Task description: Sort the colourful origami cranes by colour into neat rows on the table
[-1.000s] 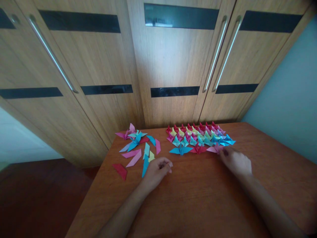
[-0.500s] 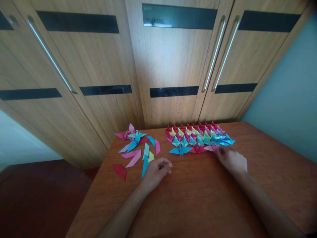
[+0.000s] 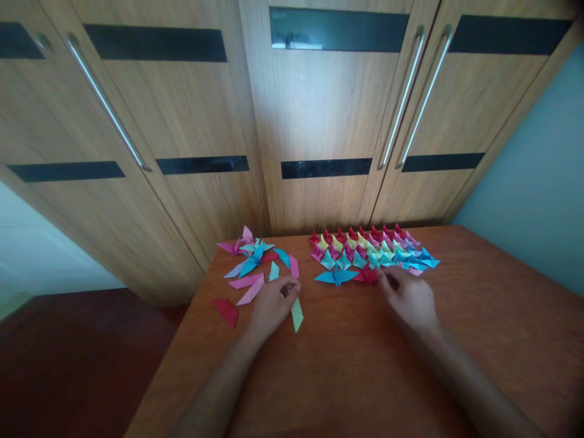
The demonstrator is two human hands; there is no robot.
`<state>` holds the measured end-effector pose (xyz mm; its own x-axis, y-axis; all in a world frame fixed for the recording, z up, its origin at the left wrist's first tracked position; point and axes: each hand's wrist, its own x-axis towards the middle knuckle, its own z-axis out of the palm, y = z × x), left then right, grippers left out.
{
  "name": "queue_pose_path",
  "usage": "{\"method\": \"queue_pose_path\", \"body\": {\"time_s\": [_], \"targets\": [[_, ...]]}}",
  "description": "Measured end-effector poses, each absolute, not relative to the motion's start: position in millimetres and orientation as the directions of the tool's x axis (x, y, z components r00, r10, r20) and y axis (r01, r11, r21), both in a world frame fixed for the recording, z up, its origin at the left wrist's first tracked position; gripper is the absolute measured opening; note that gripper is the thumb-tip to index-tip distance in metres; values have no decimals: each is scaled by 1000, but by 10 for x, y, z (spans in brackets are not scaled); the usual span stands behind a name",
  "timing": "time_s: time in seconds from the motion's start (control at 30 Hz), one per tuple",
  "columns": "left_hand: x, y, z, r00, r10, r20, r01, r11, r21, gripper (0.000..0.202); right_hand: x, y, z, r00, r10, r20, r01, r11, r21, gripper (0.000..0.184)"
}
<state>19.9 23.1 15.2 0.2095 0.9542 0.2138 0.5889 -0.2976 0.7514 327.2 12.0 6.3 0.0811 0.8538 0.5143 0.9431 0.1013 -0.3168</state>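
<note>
**Left hand (image 3: 272,306) pinching a pale green strip (image 3: 297,316), right hand (image 3: 410,298) at the near edge of the paper birds (image 3: 358,258)**

At the far left, a white wall (image 3: 41,255) stands above a dark floor (image 3: 77,347). A wooden cabinet (image 3: 201,121) with black bands and metal handles runs across the far side, behind the desk (image 3: 337,359).

On the desk's left part, a red folded piece (image 3: 226,312) lies nearest, with pink pieces (image 3: 250,290) beyond it. Farther off, a pink bird (image 3: 236,247) and a blue bird (image 3: 254,260) sit close together; another blue piece (image 3: 283,258) and an upright-looking pink strip (image 3: 294,266) are just to their right.

The left hand lies over the near right side of this scatter, thumb and forefinger together at the far end of the pale green strip, which points toward the near side.

Right of it, the birds stand in close rows: red along the far side, yellow and pink next, then teal, with blue at the right end. Nearest are a blue bird with spread wings (image 3: 337,277) and, to its right, a red bird (image 3: 365,275).

The right hand, slightly blurred, has its curled fingers beside the red bird; whether they grip it cannot be told. A pink wing (image 3: 416,272) shows beyond this hand. A pale blue wall (image 3: 524,182) closes the right side.
</note>
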Motion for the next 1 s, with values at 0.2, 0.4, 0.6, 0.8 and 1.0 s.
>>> {"method": "queue_pose_path", "body": {"time_s": [0.2, 0.4, 0.6, 0.8, 1.0], "targets": [[-336, 479, 143, -171, 935, 312, 756, -79, 650, 24, 2625, 50, -75, -204, 906, 372, 849, 353, -394, 27], [-621, 613, 89, -331, 887, 323, 769, 55, 637, 41, 2472, -21, -276, -300, 900, 315, 798, 418, -434, 29], [-597, 775, 23, -275, 869, 411, 804, -26, 594, 30, 2507, 8, -314, -300, 898, 321, 765, 427, -481, 29], [-545, 797, 72, -275, 844, 461, 797, -68, 600, 29, 2502, 11, -290, -296, 899, 323, 738, 430, -520, 29], [-434, 660, 253, -265, 812, 520, 780, -136, 611, 30, 2514, 7, -274, -263, 908, 327, 687, 414, -597, 30]]}}
